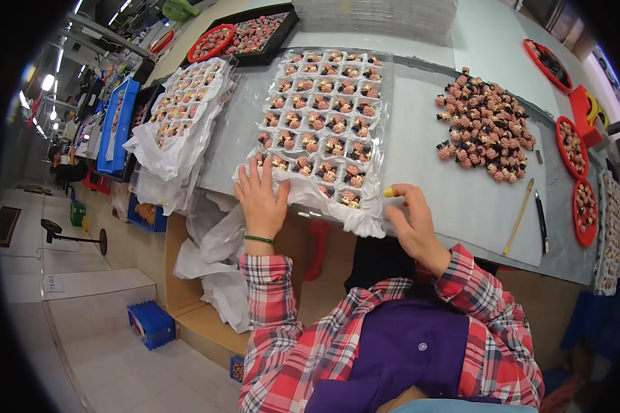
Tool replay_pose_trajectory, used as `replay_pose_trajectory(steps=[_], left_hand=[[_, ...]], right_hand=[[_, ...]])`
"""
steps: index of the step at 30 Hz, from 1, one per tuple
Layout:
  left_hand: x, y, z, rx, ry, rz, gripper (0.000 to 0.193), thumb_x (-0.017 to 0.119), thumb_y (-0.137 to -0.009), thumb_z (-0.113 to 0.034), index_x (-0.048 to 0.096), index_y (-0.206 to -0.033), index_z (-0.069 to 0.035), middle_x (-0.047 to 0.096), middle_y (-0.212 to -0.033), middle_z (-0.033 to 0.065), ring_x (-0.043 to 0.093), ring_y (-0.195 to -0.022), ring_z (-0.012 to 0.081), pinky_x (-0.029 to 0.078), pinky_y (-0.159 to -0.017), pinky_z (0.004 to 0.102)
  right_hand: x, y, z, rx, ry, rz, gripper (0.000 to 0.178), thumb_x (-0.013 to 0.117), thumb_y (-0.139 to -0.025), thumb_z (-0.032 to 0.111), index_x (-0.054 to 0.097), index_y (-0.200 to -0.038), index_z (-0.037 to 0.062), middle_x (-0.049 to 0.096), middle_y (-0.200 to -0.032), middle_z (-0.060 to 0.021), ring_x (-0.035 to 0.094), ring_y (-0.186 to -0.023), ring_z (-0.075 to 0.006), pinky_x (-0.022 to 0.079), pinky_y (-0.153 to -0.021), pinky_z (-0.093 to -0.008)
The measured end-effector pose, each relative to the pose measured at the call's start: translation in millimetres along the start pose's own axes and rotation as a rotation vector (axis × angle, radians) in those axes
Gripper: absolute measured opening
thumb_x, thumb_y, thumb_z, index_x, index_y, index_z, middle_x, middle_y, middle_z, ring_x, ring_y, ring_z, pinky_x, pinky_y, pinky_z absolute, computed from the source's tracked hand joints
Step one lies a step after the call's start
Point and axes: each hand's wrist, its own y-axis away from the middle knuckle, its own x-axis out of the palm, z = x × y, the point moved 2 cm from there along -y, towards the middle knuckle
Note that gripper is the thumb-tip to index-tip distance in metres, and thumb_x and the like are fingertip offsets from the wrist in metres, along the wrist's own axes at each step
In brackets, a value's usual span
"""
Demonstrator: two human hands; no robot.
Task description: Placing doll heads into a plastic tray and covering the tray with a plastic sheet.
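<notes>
In front of me a clear compartment tray (385, 103) lined with white tissue paper (365, 219) holds rows of small pink, cream and black figurines (310, 142). My left hand (262, 205) lies with spread fingers on the tissue at the tray's near left corner. Off the near right corner is my right hand (417, 230), thumb and bent index finger apart, nothing visible between them. A yellow covering (388, 193) sits on that index fingertip. Farther right, a heap of loose figurines (487, 127) lies on a pale sheet.
Another filled, tissue-lined tray stack (176, 131) stands at left. A thin brush (519, 217) and a black pen-like tool (541, 221) lie at right, near red bowls (585, 212). Below the table edge, a cardboard box (179, 275) holds crumpled tissue. Stacked clear trays (372, 24) stand behind.
</notes>
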Motion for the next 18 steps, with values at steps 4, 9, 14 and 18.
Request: replay_pose_trajectory(steps=[4,9,14,18], left_hand=[[-5,-1,0,-0.002,-0.035,0.05,0.058,0.052,-0.088,-0.038,0.038,-0.136,-0.009,0.03,-0.141,0.024,0.023,-0.132,0.044,0.016,-0.104,0.0596],[-17,15,-20,-0.149,0.298,-0.442,0.047,0.058,-0.086,-0.023,0.047,-0.126,-0.001,0.038,-0.133,0.0241,0.034,-0.124,0.0414,0.025,-0.102,0.0531],[2,33,-65,0.048,0.293,-0.397,0.047,0.055,-0.088,-0.027,0.047,-0.125,0.001,0.037,-0.134,0.0251,0.034,-0.123,0.0433,0.024,-0.103,0.0517],[10,18,-51,0.071,-0.11,-0.054,0.057,0.048,-0.091,-0.041,0.039,-0.137,-0.008,0.028,-0.143,0.0238,0.028,-0.127,0.0444,0.023,-0.103,0.0544]], right_hand=[[0,11,6,-0.28,0.266,0.015,0.052,0.068,-0.067,0.009,0.049,-0.115,0.004,0.049,-0.114,-0.0181,0.048,-0.102,-0.0345,0.039,-0.087,-0.0383],[7,11,29,-0.251,0.395,0.067,0.056,0.072,-0.067,0.012,0.05,-0.118,0.0054,0.044,-0.12,-0.0225,0.043,-0.11,-0.0387,0.035,-0.093,-0.0458],[-2,5,12,-0.236,0.279,-0.082,0.029,0.07,-0.074,0.015,0.06,-0.098,0.0021,0.044,-0.119,-0.024,0.043,-0.11,-0.0393,0.036,-0.094,-0.0451],[19,4,-10,-0.172,0.04,-0.125,0.019,0.065,-0.079,0.015,0.056,-0.087,0.0003,0.046,-0.114,-0.0253,0.05,-0.1,-0.037,0.042,-0.087,-0.039]])
